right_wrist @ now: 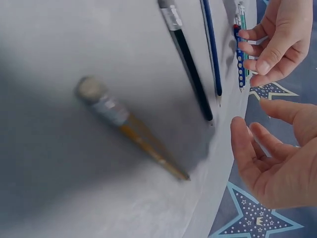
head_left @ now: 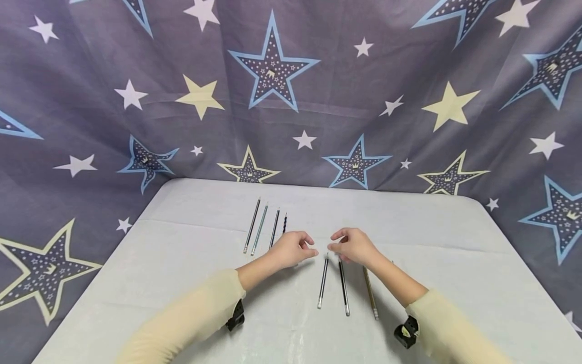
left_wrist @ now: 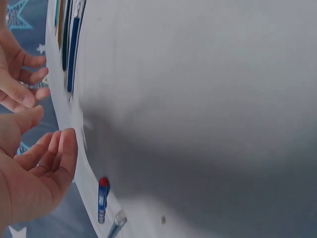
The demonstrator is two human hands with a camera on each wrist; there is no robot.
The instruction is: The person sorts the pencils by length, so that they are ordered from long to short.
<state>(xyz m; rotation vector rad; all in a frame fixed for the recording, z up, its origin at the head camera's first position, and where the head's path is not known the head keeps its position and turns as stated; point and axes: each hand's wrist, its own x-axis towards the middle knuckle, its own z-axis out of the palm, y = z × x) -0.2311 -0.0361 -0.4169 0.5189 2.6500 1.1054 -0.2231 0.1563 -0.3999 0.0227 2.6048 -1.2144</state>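
Note:
My left hand (head_left: 295,248) and my right hand (head_left: 353,245) hover over the middle of the table, facing each other with a small gap between their fingertips. Neither holds anything; in the wrist views the fingers are relaxed and slightly bent. Below the right hand lie a blue pencil (right_wrist: 212,47), a black pencil (right_wrist: 190,72) and a yellow pencil (right_wrist: 148,148), eraser ends toward me. A green pencil (left_wrist: 57,12) shows beyond them in the left wrist view. Past the left hand lies a row of several pencils, including a dotted blue pencil (right_wrist: 240,59) with a red end.
A white cloth covers the table (head_left: 191,283). Behind it and at its sides hangs a grey curtain (head_left: 327,111) printed with stars. A black wrist camera (head_left: 235,316) sits on the left wrist, and another black camera (head_left: 406,332) on the right.

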